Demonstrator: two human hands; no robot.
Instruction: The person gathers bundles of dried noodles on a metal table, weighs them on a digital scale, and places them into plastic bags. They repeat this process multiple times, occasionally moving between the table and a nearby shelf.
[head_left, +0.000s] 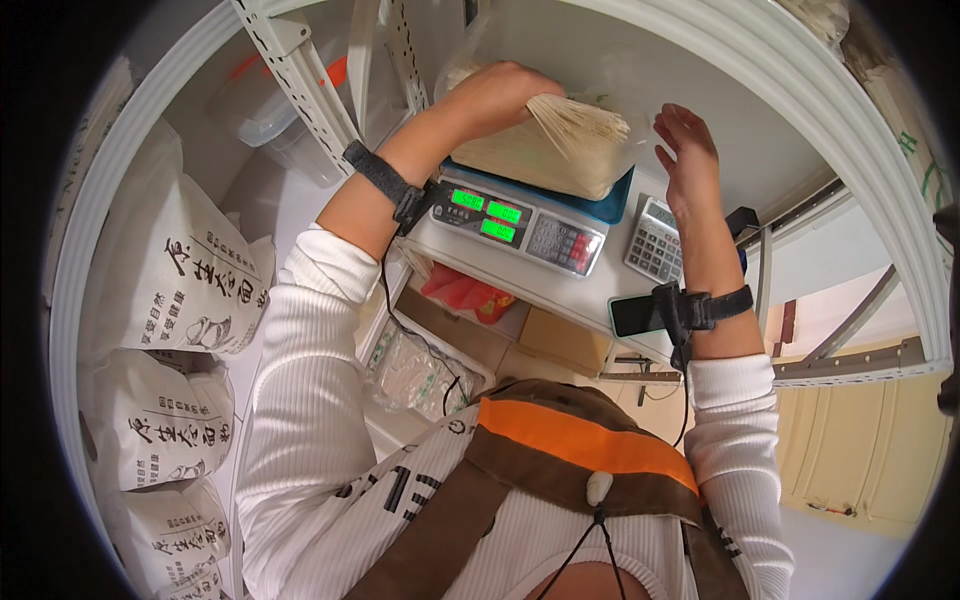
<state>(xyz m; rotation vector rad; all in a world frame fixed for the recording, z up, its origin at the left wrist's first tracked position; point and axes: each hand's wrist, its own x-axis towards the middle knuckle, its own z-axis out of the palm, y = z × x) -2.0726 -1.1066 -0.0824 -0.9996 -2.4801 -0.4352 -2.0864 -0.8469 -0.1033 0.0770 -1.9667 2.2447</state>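
My left hand (506, 94) grips a bunch of thin dried noodles (577, 124), whose loose ends fan out to the right. Beneath it, a clear plastic bag of noodles (525, 161) rests on the blue pan (619, 196) of a digital scale (517, 223). The scale's green displays are lit. To the right of the bag, my right hand (688, 154) is raised with its fingers apart and nothing in it. A grey calculator (655, 244) lies on the white shelf below that hand. Next to it is a dark-screened phone (636, 315), partly covered by the right wrist strap.
Large white printed sacks (187, 262) stand in a row at left. A slotted metal post (307, 82) rises beside a clear plastic box (259, 112). Under the scale shelf are a red plastic bag (469, 291), a cardboard box (562, 337) and a bin of wrapped packs (420, 367).
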